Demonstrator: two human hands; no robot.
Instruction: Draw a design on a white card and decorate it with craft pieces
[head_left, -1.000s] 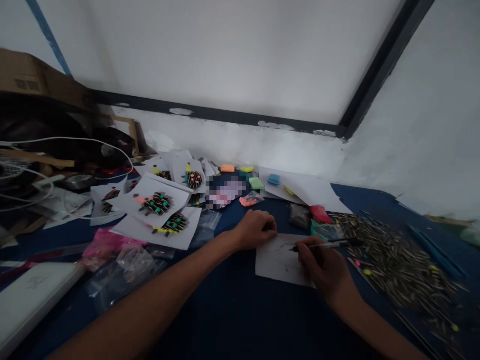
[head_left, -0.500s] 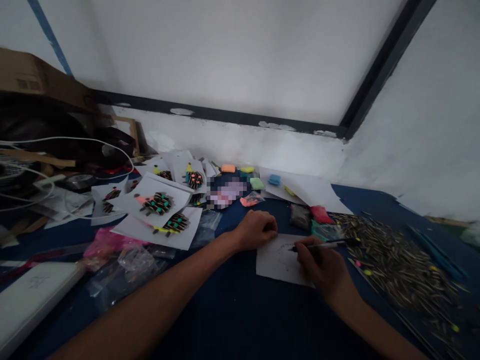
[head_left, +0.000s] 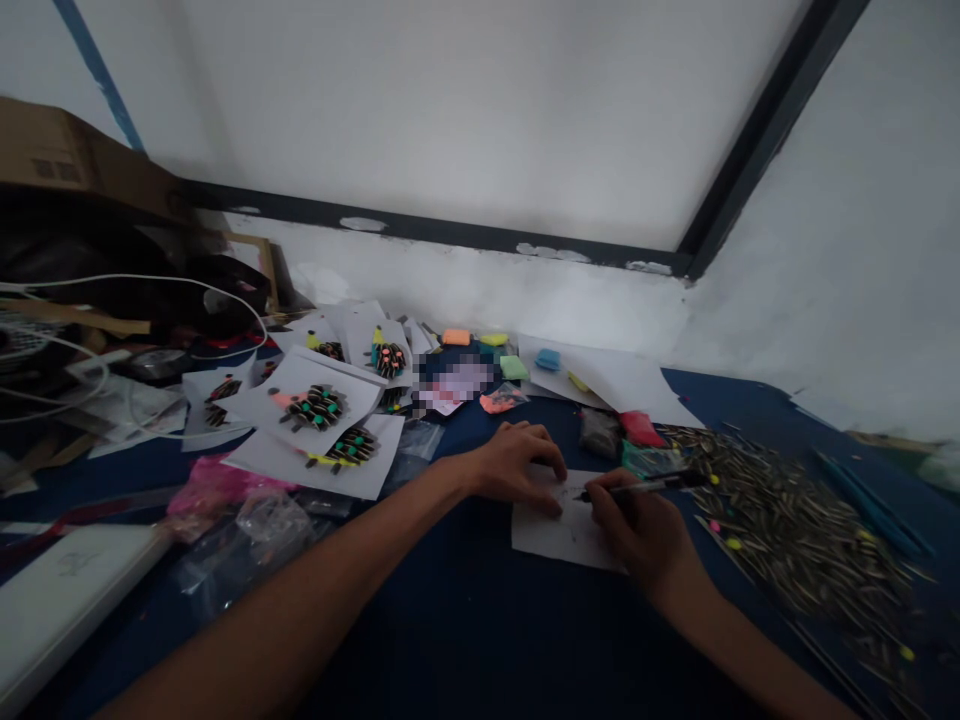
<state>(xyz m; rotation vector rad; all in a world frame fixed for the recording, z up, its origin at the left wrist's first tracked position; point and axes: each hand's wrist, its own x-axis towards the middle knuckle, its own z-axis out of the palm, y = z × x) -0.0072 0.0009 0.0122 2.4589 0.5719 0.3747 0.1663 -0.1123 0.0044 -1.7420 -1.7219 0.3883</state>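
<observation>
A small white sheet of paper with a faint dark drawing lies on the blue tabletop. My right hand is closed around a dark pen, its tip at the drawing. The pen's back end points right, towards a heap of striped seeds. On the sheet's upper left rests my left hand, fingers spread and holding nothing. It covers part of the drawing. To the left lie papers bearing hedgehog figures of striped seeds and coloured clay.
Clay packets, among them a red one and an orange one, lie towards the wall. At left are a white box, clear plastic bags, a pink bag and a white cable. A cardboard box stands behind.
My left hand has opened from curled fingers and its fingertips now reach down onto the sheet. The pen tip has shifted slightly left on the drawing.
</observation>
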